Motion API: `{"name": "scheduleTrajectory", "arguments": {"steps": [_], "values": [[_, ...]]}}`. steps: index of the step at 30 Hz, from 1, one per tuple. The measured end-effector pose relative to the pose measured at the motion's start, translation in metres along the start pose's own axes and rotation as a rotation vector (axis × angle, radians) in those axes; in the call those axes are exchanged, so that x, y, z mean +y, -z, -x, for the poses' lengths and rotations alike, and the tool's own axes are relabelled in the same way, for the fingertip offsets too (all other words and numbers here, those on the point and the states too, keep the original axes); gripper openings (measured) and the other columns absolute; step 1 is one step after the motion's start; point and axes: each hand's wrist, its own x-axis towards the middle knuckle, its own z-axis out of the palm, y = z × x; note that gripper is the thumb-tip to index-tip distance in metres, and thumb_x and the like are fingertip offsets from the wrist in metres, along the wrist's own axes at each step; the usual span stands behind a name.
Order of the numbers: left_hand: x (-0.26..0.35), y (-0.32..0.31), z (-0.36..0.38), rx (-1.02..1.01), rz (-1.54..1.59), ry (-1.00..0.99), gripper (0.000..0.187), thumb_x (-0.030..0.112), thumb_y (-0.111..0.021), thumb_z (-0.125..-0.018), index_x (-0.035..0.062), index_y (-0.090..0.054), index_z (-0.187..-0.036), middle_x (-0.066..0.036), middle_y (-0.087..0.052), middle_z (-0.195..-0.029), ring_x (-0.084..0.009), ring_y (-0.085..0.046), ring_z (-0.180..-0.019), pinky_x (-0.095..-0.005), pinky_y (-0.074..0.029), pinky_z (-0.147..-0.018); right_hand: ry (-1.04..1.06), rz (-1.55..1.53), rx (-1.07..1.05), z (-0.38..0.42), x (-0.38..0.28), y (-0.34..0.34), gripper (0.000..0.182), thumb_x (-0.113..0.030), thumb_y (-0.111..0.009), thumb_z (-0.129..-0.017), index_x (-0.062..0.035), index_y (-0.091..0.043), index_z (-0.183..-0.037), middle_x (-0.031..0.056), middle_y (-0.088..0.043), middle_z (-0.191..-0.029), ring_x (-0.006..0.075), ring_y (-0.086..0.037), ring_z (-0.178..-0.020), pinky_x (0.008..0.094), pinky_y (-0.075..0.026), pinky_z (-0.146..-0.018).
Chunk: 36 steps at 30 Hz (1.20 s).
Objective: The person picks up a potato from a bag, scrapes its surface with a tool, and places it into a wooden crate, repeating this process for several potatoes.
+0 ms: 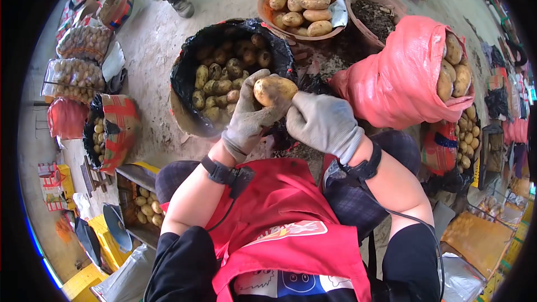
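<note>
Left hand (249,113), in a soiled grey glove, curled partway closed around a single brown-skinned potato (273,90), cupping it from one side and leaving its broad upper face exposed to the wearer's view. Right hand (324,123), gloved alike, was drawn into a loose fist at the potato's other end; whether its fingertips pressed the skin could not be told. That grip apparently let the left hand bear the weight, with the right free to steady or work.

Just beyond the left hand stood a wide container lined with black plastic (185,78), its mouth spread open within easy reach, smaller potatoes (222,86) heaped inside. Farther ahead, larger ones filled an orange basin (265,10). Beyond the right hand, a pink sack (386,75) leaned, its rolled-back mouth showing big potatoes (462,81).
</note>
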Motion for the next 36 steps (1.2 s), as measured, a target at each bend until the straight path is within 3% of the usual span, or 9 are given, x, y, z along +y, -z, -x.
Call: {"name": "scheduleTrajectory", "arguments": {"steps": [10,13,15,19,21,23,27,30,36], "values": [[-0.006,0.010,-0.005,0.010,-0.761,-0.427,0.080,-0.019,-0.071,-0.078,0.0037,-0.042,-0.149,-0.014,-0.054,-0.141,-0.0219,-0.058,-0.129,-0.0372,-0.051,-0.110,-0.248,-0.368,-0.216,-0.008,0.026,0.021,0.029,-0.032,-0.062,-0.096,-0.0050,-0.068,-0.086,0.0263,-0.068,-0.080,0.0482,-0.068,-0.080,0.0534,-0.052,-0.071],[-0.012,0.012,-0.006,-0.031,-0.884,-0.537,0.081,-0.018,-0.074,-0.078,0.0039,-0.041,-0.149,-0.014,-0.054,-0.140,-0.0218,-0.058,-0.128,-0.0367,-0.051,-0.109,-0.202,-0.276,-0.306,-0.005,0.016,0.017,0.026,-0.027,-0.063,-0.099,-0.0036,-0.070,-0.090,0.0177,-0.070,-0.074,0.0325,-0.073,-0.069,0.0439,-0.054,-0.064],[-0.014,0.008,-0.005,-0.030,-0.840,-0.518,0.087,-0.017,-0.078,-0.076,0.0035,-0.038,-0.151,-0.013,-0.053,-0.139,-0.0214,-0.058,-0.126,-0.0375,-0.049,-0.111,0.025,-0.171,-0.320,0.001,0.009,0.014,0.028,-0.030,-0.060,-0.095,-0.0050,-0.071,-0.088,0.0255,-0.069,-0.080,0.0478,-0.069,-0.078,0.0555,-0.054,-0.072],[-0.008,0.004,-0.004,-0.032,-0.728,-0.401,0.095,-0.012,-0.082,-0.071,0.0014,-0.037,-0.153,-0.011,-0.054,-0.141,-0.0231,-0.057,-0.129,-0.0372,-0.046,-0.114,0.008,-0.456,-0.152,0.006,0.008,0.012,0.033,-0.036,-0.064,-0.098,-0.0047,-0.072,-0.093,0.0273,-0.068,-0.082,0.0473,-0.070,-0.077,0.0513,-0.056,-0.072],[-0.007,0.013,-0.009,-0.042,-0.990,-0.532,0.090,-0.011,-0.079,-0.071,0.0007,-0.040,-0.152,-0.013,-0.055,-0.143,-0.0254,-0.057,-0.133,-0.0376,-0.045,-0.116,-0.447,-0.773,-0.203,-0.003,0.018,0.024,0.053,-0.053,-0.064,-0.103,-0.0011,-0.073,-0.101,0.0080,-0.071,-0.077,0.0189,-0.069,-0.066,0.0329,-0.054,-0.061],[0.000,0.017,-0.007,-0.055,-0.960,-0.471,0.090,-0.012,-0.076,-0.070,-0.0003,-0.041,-0.153,-0.014,-0.055,-0.145,-0.0270,-0.056,-0.136,-0.0392,-0.045,-0.117,-0.484,-0.868,-0.145,-0.008,0.028,0.015,0.055,-0.055,-0.067,-0.101,-0.0011,-0.070,-0.113,0.0015,-0.070,-0.083,0.0074,-0.063,-0.067,0.0255,-0.050,-0.058],[0.017,-0.002,-0.004,-0.049,-1.194,-0.493,0.091,-0.017,-0.069,-0.077,0.0020,-0.035,-0.159,-0.018,-0.053,-0.150,-0.0284,-0.056,-0.138,-0.0406,-0.046,-0.116,-0.641,-1.259,-0.267,-0.005,0.022,0.006,0.060,-0.048,-0.075,-0.096,-0.0025,-0.063,-0.133,0.0008,-0.069,-0.099,0.0063,-0.059,-0.064,0.0215,-0.046,-0.056],[0.020,-0.016,0.003,-0.053,-0.274,-0.300,0.103,-0.005,-0.079,-0.085,0.0092,-0.020,-0.168,-0.014,-0.052,-0.151,-0.0250,-0.055,-0.137,-0.0427,-0.048,-0.114,-0.411,-1.362,-0.327,-0.008,0.028,0.007,0.065,-0.042,-0.077,-0.094,-0.0047,-0.059,-0.143,-0.0005,-0.066,-0.100,0.0062,-0.059,-0.070,0.0219,-0.047,-0.059],[0.012,-0.014,0.019,-0.109,0.148,0.171,0.096,0.009,-0.084,-0.089,0.0111,-0.026,-0.166,-0.008,-0.053,-0.150,-0.0214,-0.058,-0.131,-0.0381,-0.050,-0.111,-0.340,-1.316,-0.307,-0.010,0.006,0.001,0.056,-0.026,-0.075,-0.096,-0.0018,-0.057,-0.143,-0.0013,-0.063,-0.097,0.0065,-0.057,-0.075,0.0230,-0.048,-0.065]]}}
